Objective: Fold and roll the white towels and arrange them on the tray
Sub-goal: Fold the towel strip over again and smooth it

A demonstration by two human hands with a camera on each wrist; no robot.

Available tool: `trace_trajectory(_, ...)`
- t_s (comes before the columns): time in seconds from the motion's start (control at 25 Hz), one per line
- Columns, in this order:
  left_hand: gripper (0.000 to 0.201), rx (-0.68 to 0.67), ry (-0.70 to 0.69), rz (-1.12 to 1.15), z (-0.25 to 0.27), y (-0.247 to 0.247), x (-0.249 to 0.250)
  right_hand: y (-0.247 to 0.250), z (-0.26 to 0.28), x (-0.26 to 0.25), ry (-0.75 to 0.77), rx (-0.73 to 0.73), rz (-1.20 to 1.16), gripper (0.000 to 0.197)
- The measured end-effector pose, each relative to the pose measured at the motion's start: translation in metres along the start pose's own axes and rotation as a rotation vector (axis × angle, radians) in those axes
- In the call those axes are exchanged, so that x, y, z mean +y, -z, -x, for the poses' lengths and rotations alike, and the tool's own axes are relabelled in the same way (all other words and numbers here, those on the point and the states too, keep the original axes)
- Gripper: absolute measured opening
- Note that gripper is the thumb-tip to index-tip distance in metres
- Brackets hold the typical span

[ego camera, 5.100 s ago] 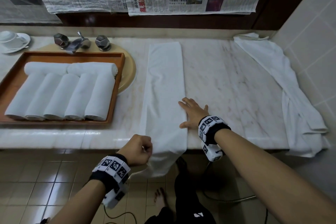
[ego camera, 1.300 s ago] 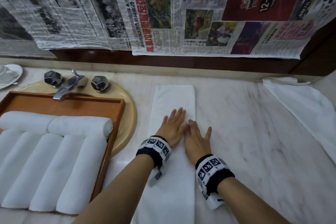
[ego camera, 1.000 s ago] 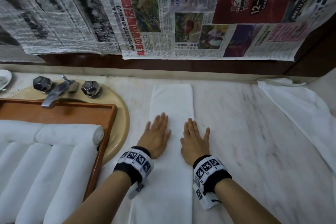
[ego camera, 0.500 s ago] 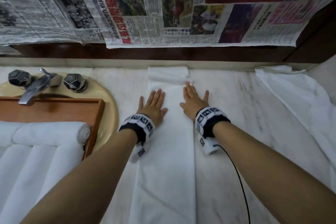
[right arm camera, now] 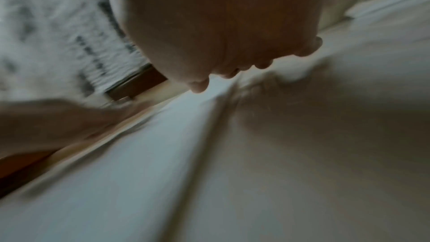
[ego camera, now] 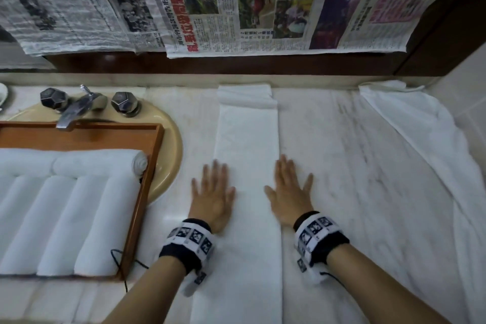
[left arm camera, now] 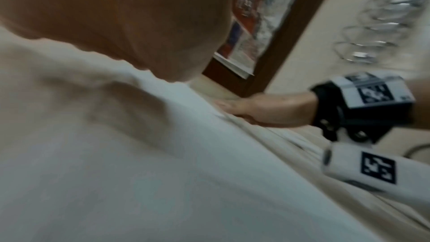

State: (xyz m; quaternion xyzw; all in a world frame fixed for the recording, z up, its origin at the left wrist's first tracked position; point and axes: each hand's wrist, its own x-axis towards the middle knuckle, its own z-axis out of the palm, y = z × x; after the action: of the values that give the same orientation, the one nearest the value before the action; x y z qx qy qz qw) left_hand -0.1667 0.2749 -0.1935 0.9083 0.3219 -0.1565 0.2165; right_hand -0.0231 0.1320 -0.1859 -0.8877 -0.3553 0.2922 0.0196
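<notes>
Both palms flat, fingers spread, left hand (ego camera: 213,196) and right hand (ego camera: 288,193) straddle the folded towel (ego camera: 247,166) right of the tray (ego camera: 147,179); press evenly outward before rolling from its turned-over far end.

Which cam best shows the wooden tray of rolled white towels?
Head view: the wooden tray and its rolled white towels show at left, cropped by the frame edge. The left wrist view shows neither; the right wrist view is too blurred to tell.
</notes>
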Motion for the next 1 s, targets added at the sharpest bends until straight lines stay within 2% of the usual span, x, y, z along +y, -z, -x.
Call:
trace_trajectory(0.08, 0.058, -0.036, -0.192, -0.060, 0.030, -0.025, 0.011, -0.037, 0.038, -0.019, 0.168, -0.016, 0.085, 0.067)
trace_trajectory(0.12, 0.059, -0.023, -0.175, -0.080, 0.040, -0.033, 0.000, -0.048, 0.050, -0.015, 0.168, -0.020, 0.096, 0.066)
trace_trajectory(0.16, 0.060, -0.003, -0.086, -0.082, 0.050, -0.037, -0.018, -0.054, 0.056, -0.005, 0.095, -0.014, 0.066, 0.066)
trace_trajectory(0.24, 0.058, 0.021, 0.169, -0.041, 0.062, -0.034, -0.052, -0.050, 0.060, 0.013, -0.156, 0.003, -0.056, 0.065)
trace_trajectory(0.28, 0.059, 0.014, 0.248, -0.014, 0.070, -0.031, -0.058, -0.047, 0.067, 0.014, -0.228, -0.012, -0.079, 0.065)
trace_trajectory(0.32, 0.060, 0.017, 0.233, 0.011, 0.076, -0.031, -0.054, -0.049, 0.076, 0.006, -0.194, -0.005, -0.066, 0.065)
trace_trajectory(0.44, 0.063, 0.012, -0.129, -0.028, 0.105, -0.057, -0.017, -0.087, 0.112, -0.028, 0.128, 0.006, 0.098, 0.063)
trace_trajectory(0.48, 0.063, -0.004, -0.210, -0.069, 0.115, -0.065, -0.015, -0.098, 0.123, -0.029, 0.173, -0.009, 0.144, 0.064)
trace_trajectory(0.52, 0.062, -0.015, -0.206, -0.102, 0.121, -0.069, -0.021, -0.102, 0.126, -0.022, 0.160, -0.006, 0.161, 0.066)
trace_trajectory(0.68, 0.058, -0.037, 0.105, -0.059, 0.131, -0.056, -0.060, -0.091, 0.123, 0.005, -0.132, -0.021, 0.072, 0.064)
trace_trajectory(0.76, 0.058, 0.065, 0.120, 0.012, 0.130, -0.048, -0.049, -0.083, 0.119, -0.007, -0.148, 0.026, 0.083, 0.064)
trace_trajectory(0.84, 0.048, 0.252, 0.121, 0.191, 0.125, -0.043, -0.029, -0.074, 0.110, -0.027, 0.028, 0.155, 0.103, 0.061)
trace_trajectory(0.88, 0.041, 0.302, 0.149, 0.285, 0.122, -0.042, -0.022, -0.069, 0.102, -0.037, 0.152, 0.195, 0.100, 0.058)
trace_trajectory(1.0, 0.033, 0.285, 0.316, 0.474, 0.111, -0.037, -0.014, -0.051, 0.070, -0.064, 0.496, 0.200, 0.131, 0.052)
